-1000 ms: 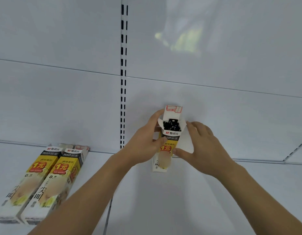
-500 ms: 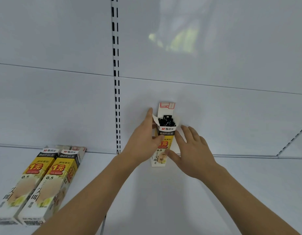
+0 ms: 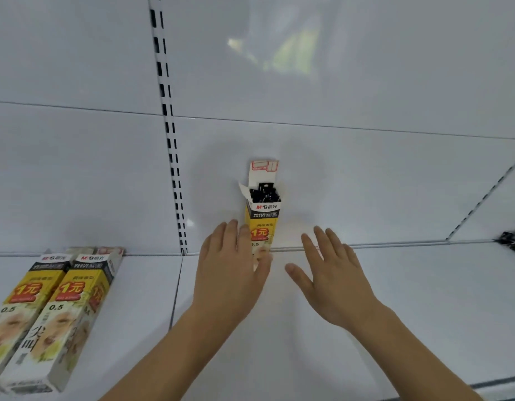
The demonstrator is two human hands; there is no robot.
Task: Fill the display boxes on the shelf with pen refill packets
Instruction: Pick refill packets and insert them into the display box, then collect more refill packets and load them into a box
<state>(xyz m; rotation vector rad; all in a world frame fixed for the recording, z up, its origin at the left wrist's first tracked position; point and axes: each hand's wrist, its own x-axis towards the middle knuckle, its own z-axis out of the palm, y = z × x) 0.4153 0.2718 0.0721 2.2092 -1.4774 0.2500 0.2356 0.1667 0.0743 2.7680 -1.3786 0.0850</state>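
On the white metal shelf [image 3: 366, 314] two long yellow-and-white cardboard display boxes [image 3: 45, 316] lay flat side by side at the far left. Near the middle, one tall yellow-and-white display box [image 3: 262, 224] stood upright against the white back panel [image 3: 366, 183], its top flap open and black pen refill packets [image 3: 265, 192] showing inside. The left hand [image 3: 230, 273] was flat with straight fingers, perhaps touching the box's lower front. The right hand [image 3: 334, 279] was spread, released, beside the box.
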